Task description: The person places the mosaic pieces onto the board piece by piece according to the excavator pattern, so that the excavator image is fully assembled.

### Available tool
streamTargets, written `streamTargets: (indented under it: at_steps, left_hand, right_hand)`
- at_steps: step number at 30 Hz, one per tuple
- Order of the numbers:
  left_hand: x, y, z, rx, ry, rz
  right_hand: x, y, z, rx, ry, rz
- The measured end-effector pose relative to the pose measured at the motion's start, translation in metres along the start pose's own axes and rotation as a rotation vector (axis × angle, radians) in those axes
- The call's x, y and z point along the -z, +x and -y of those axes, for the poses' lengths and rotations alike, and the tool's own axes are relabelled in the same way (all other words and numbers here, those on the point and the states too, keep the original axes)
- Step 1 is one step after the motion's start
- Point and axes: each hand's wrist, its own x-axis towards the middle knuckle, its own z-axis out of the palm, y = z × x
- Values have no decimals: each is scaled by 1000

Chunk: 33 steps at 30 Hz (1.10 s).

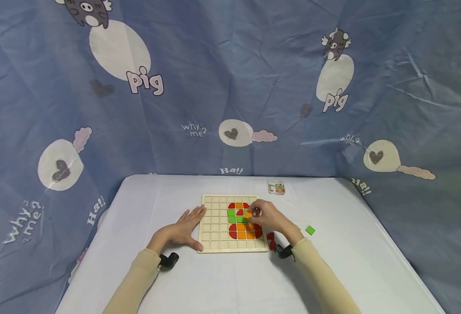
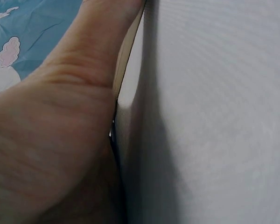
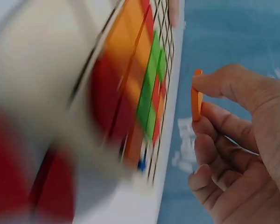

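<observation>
A wooden grid board [image 1: 215, 248] lies on the white table, with red, orange and green flat tiles set in its right half. My left hand [image 1: 183, 227] rests at the board's left edge, fingers spread and straight, thumb at the lower left corner. Over the right part of the board, my right hand [image 1: 269, 214] pinches an orange tile [image 3: 196, 95] between thumb and index finger. The right wrist view shows that tile edge-on, its other fingers curled loosely. Only the thumb side of the left hand [image 2: 60, 121] appears in the left wrist view, beside the board's edge.
Red pieces [image 1: 271, 244] lie just right of the board, partly under the right wrist. A green tile [image 1: 310, 230] sits farther right. A small pattern card [image 1: 276, 187] lies at the back right. Behind the table [image 1: 199, 288] hangs a blue printed curtain [image 1: 199, 87].
</observation>
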Motion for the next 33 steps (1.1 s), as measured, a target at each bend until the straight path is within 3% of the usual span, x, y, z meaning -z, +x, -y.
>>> streamTargets:
  at_steps: [6, 13, 18, 21, 33]
  left_hand:
    - [1, 0, -2, -22, -7, 3]
    - [3, 0, -1, 3, 19, 19]
    - [3, 0, -2, -10, 4, 26]
    - [4, -2, -4, -18, -13, 21]
    - [3, -5, -4, -17, -28, 4]
  right_hand:
    - [-24, 40, 22, 44, -17, 60]
    - [-41, 69, 27, 29, 9, 71]
    - [-50, 76, 24, -12, 0, 93]
    - [-52, 78, 22, 8, 5, 76]
    - [-50, 91, 25, -31, -21, 113]
